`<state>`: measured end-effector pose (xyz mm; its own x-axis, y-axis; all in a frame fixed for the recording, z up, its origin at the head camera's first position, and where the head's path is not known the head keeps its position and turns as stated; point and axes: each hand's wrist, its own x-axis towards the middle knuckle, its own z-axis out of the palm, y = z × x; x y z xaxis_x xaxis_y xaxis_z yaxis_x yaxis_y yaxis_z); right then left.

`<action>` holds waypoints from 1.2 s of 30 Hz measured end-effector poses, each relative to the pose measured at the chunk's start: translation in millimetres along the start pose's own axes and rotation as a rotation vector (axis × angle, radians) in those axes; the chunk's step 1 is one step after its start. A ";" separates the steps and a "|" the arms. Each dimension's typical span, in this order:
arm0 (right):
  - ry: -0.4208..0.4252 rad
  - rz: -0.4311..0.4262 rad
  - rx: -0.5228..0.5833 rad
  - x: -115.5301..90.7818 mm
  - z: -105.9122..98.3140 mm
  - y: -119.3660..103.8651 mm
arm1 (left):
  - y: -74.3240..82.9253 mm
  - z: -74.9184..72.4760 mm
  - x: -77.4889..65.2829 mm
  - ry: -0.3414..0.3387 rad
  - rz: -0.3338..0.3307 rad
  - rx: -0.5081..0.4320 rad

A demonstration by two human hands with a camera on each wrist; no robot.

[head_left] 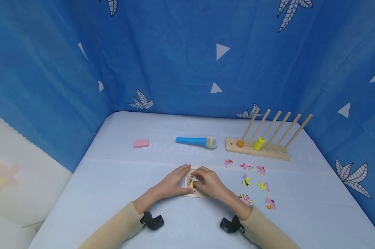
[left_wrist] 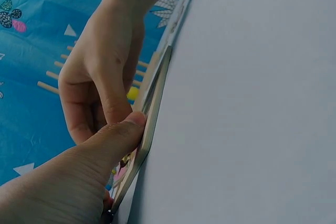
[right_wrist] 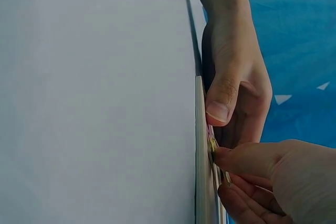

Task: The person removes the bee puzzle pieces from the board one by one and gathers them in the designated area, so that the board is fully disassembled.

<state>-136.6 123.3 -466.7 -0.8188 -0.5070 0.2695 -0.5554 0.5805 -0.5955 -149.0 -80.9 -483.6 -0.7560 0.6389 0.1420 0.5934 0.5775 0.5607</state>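
Observation:
A small wooden puzzle board (head_left: 201, 195) lies on the table between my hands, with pink and yellow picture pieces inside its frame. My left hand (head_left: 171, 184) grips it from the left, thumb on the near edge and fingers toward the far edge. Over the board, my right hand (head_left: 210, 184) pinches a puzzle piece (right_wrist: 227, 178) between thumb and fingers. That piece is mostly hidden by the fingers. In the left wrist view, the left thumb presses on the board's frame (left_wrist: 153, 116). Right of the hands lie several loose puzzle pieces (head_left: 246, 180).
Behind the hands lies a blue toy microphone (head_left: 192, 140). A pink block (head_left: 141, 143) sits at the back left. At the back right stands a wooden peg rack (head_left: 268, 154) with orange and yellow beads. A blue curtain (head_left: 175, 62) hangs beyond the white table (head_left: 112, 173).

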 end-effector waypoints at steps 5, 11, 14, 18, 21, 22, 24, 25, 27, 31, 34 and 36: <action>0.026 0.023 0.047 -3.7 -11.7 1.3 | -1.1 1.0 0.3 0.001 -0.002 0.007; 0.090 0.167 0.142 -25.8 -51.9 20.6 | 2.7 1.1 0.9 -0.020 -0.022 0.000; 0.122 0.219 0.120 -36.5 -67.3 34.1 | 3.5 -0.1 0.5 -0.018 -0.046 0.006; 0.111 0.260 0.062 -46.9 -77.0 47.7 | 3.2 -0.7 0.2 -0.025 -0.067 0.003; 0.096 0.274 0.023 -52.7 -79.7 53.6 | 3.3 -0.1 0.4 -0.025 -0.066 -0.008; 0.093 0.268 0.014 -53.6 -80.1 54.9 | 3.1 -0.1 0.2 -0.024 -0.065 -0.011; 0.092 0.258 0.000 -55.1 -80.8 56.5 | 3.0 0.2 -0.1 -0.020 -0.064 -0.018; 0.088 0.254 -0.012 -55.5 -80.7 57.2 | 2.9 0.6 -0.3 -0.019 -0.064 -0.019; 0.076 0.245 -0.035 -55.9 -80.0 59.1 | 2.8 1.5 -0.6 -0.019 -0.066 -0.022; 0.057 0.239 -0.077 -55.5 -79.3 59.9 | 2.1 3.4 -0.6 -0.020 -0.063 -0.011; 0.077 0.245 -0.079 -53.4 -81.5 55.3 | 1.6 3.4 -0.3 -0.016 -0.055 0.001; 0.094 0.250 -0.057 -50.6 -82.6 49.0 | 1.6 2.8 -0.1 -0.016 -0.049 0.009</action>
<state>-134.3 230.0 -447.0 -0.9398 -0.2840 0.1903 -0.3399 0.7164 -0.6094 -147.2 -78.6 -485.0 -0.7801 0.6173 0.1016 0.5581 0.6133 0.5590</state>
